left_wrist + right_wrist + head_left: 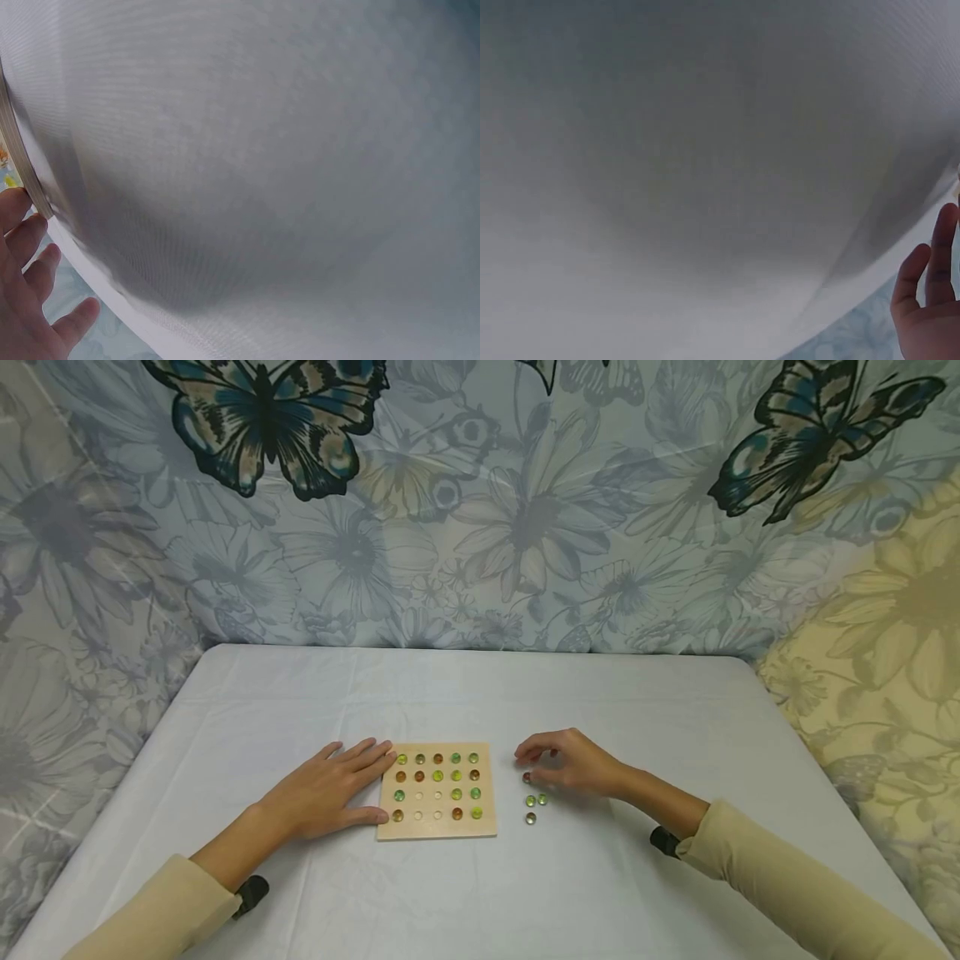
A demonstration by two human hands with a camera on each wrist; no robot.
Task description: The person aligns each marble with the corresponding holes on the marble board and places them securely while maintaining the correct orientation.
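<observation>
The left hand (pixel 322 793) lies spread on the left edge of a wooden board (pixel 428 805) holding shiny beads (pixel 438 776), and right of it the right hand (pixel 576 766) bends by loose beads (pixel 531 801), but nobody can tell if it pinches one.

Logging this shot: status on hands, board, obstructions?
Left hand on board, left edge. Right hand at loose beads, grip unclear. Four holes empty. Nothing visibly blocking.
</observation>
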